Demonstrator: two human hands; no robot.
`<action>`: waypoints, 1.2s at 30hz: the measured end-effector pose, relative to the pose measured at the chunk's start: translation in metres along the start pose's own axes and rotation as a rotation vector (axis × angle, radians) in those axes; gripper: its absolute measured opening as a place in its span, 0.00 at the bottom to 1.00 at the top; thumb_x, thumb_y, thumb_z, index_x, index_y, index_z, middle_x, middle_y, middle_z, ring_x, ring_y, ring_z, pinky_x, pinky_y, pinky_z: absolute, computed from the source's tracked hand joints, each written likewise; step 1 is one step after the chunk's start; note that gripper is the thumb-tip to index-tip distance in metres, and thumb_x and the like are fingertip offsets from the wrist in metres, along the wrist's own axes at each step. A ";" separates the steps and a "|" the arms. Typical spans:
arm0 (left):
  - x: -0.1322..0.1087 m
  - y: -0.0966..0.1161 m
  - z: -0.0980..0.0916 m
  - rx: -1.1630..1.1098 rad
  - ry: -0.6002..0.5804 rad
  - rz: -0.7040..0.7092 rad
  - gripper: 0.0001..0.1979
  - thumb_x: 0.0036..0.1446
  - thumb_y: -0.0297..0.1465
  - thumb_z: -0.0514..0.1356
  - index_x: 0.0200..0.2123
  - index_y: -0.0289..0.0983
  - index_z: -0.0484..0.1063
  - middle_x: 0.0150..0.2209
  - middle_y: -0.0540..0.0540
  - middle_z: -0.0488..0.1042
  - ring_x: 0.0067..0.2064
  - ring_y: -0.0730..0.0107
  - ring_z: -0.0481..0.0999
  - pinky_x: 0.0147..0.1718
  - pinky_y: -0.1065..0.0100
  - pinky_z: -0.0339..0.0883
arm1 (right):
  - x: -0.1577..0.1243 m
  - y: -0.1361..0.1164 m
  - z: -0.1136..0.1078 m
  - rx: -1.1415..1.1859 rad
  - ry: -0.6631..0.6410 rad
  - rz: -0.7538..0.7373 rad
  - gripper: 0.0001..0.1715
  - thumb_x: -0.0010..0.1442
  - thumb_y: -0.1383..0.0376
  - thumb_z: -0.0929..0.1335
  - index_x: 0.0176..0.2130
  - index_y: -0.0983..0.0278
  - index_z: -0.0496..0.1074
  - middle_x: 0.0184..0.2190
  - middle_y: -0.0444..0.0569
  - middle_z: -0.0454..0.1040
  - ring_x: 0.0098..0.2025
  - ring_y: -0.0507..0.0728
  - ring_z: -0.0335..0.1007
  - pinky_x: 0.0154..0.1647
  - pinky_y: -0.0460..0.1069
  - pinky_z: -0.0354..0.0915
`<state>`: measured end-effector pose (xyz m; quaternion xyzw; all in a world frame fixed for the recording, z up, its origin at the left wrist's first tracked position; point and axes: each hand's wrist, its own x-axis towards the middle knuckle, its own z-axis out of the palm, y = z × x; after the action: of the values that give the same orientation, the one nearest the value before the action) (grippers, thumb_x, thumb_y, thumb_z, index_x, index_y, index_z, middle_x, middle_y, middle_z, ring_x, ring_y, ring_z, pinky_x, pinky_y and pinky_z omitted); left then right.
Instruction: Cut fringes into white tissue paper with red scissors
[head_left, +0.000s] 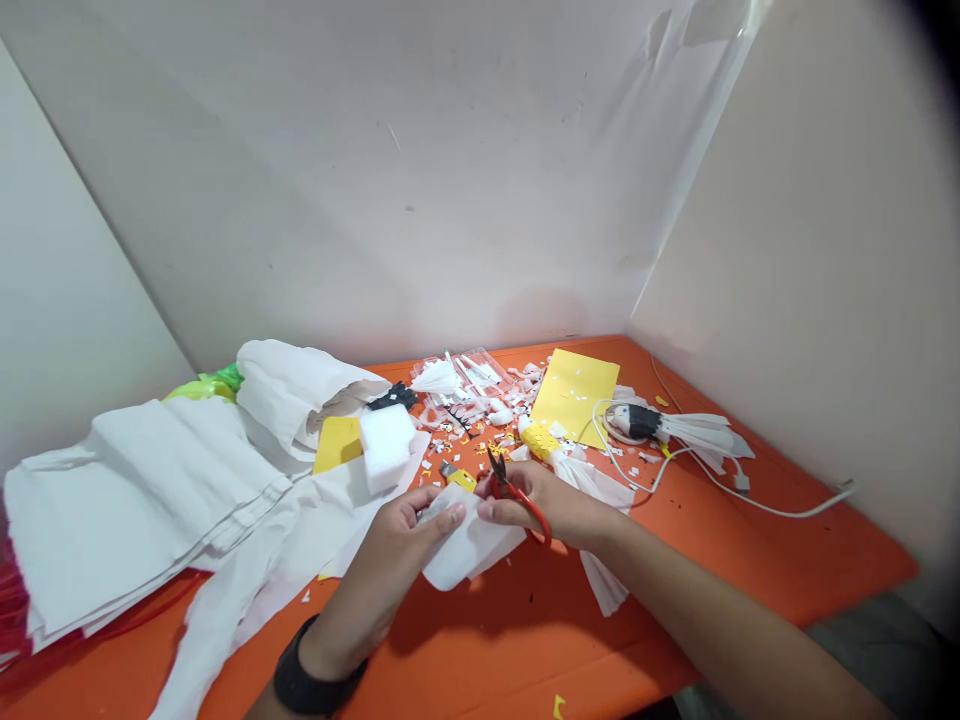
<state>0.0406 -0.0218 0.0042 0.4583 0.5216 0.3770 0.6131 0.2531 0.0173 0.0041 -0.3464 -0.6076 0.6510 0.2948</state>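
Between both hands hangs a small piece of thin white paper (457, 550), above the front of the orange table. My left hand (409, 535), with a black band at the wrist, pinches its left part between thumb and fingers. In my right hand (536, 500) are red-handled scissors (517, 495), their dark blades pointing up and away. That hand's thumb and fingertips also touch the paper's upper right edge. Just beyond the hands lies a yellow utility knife (457, 476). A yellow craft figure (541, 440) with a white paper skirt rests behind my right hand.
Folded white paper sheets (150, 490) and a white roll (300, 390) cover the left. A white foam block (386, 447) stands mid-table. Scraps and pens (476, 375) litter the back, beside a yellow sheet (589, 385). A black-and-white figure (645, 422) and white cable (787, 514) lie right.
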 end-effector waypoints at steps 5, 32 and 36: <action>0.002 0.003 -0.006 -0.189 0.067 0.054 0.22 0.51 0.42 0.72 0.46 0.36 0.77 0.36 0.44 0.82 0.32 0.65 0.78 0.32 0.68 0.73 | 0.002 0.003 -0.001 -0.088 0.010 0.010 0.24 0.45 0.54 0.81 0.33 0.64 0.72 0.27 0.40 0.65 0.29 0.50 0.56 0.29 0.45 0.54; -0.003 0.011 -0.004 0.154 0.313 0.133 0.24 0.53 0.50 0.67 0.39 0.34 0.82 0.20 0.51 0.70 0.19 0.76 0.61 0.14 0.75 0.54 | 0.003 -0.001 0.005 -0.019 0.111 -0.035 0.29 0.49 0.49 0.78 0.44 0.64 0.78 0.39 0.48 0.77 0.43 0.58 0.72 0.45 0.51 0.67; -0.003 0.007 -0.003 0.194 0.299 0.133 0.25 0.53 0.51 0.66 0.40 0.34 0.82 0.22 0.50 0.72 0.19 0.75 0.62 0.13 0.75 0.54 | 0.003 0.003 0.016 0.066 0.039 -0.041 0.30 0.45 0.53 0.81 0.44 0.64 0.77 0.38 0.48 0.77 0.43 0.58 0.72 0.45 0.51 0.67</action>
<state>0.0376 -0.0220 0.0118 0.4875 0.6094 0.4285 0.4553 0.2388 0.0100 0.0010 -0.3363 -0.5869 0.6578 0.3312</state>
